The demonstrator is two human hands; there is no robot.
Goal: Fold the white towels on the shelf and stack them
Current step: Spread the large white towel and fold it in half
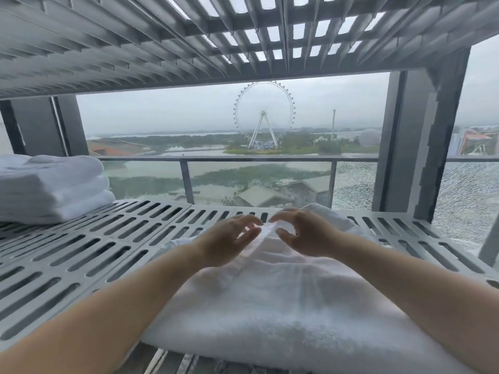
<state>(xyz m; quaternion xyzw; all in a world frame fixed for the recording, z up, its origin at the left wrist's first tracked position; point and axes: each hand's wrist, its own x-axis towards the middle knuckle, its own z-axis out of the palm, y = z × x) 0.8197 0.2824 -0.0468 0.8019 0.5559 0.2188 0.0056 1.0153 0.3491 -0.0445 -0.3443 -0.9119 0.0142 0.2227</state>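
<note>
A white towel [283, 300] lies part-folded on the grey slotted shelf [108, 238], reaching from the front edge toward the middle. A narrow ridge of its hem stands up at the far end, between my hands. My left hand [229, 238] hovers at the ridge's left side with fingers spread and loosely bent, the fingertips at the hem. My right hand [299, 233] curves in a C round the hem's end, with cloth between thumb and forefinger. A stack of folded white towels [54, 187] sits at the shelf's far left.
More white cloth [326, 215] bunches behind my right hand. A slatted upper shelf [243, 36] hangs low overhead. Grey uprights [421, 144] frame the right side. Behind the shelf is a window onto a balcony rail and a Ferris wheel.
</note>
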